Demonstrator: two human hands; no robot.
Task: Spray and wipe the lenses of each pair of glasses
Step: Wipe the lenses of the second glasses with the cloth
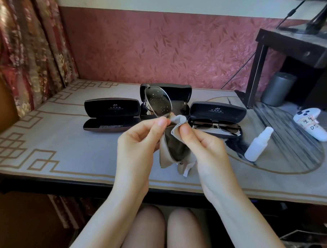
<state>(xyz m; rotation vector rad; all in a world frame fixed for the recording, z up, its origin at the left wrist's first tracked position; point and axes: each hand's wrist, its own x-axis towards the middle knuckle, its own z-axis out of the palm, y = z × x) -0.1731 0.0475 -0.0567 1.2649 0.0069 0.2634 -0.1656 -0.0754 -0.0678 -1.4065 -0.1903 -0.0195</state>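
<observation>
Rose leaf-patterned wallpaper backs a grey counter (66, 146) with a tan fret border. Above its front edge a person holds thin metal-framed sunglasses (158, 101) with dark lenses. The pair stands on end, its long axis nearly upright. One lens is on top, beaded with spray droplets and leaning away toward the wall. The other is below, half wrapped in a soft grey-beige wiping cloth (165, 158). The left hand (137, 143) pinches the pair at its middle, near the bridge. The right hand (203, 142) pinches the cloth over the lower lens's rim. I'd judge the frame light, springy and easily bent, and the wet glass slippery, so the bridge and rim are the places to hold, never the lens faces. A white plastic spray bottle (257, 145) rests on the counter, well off to the right.
</observation>
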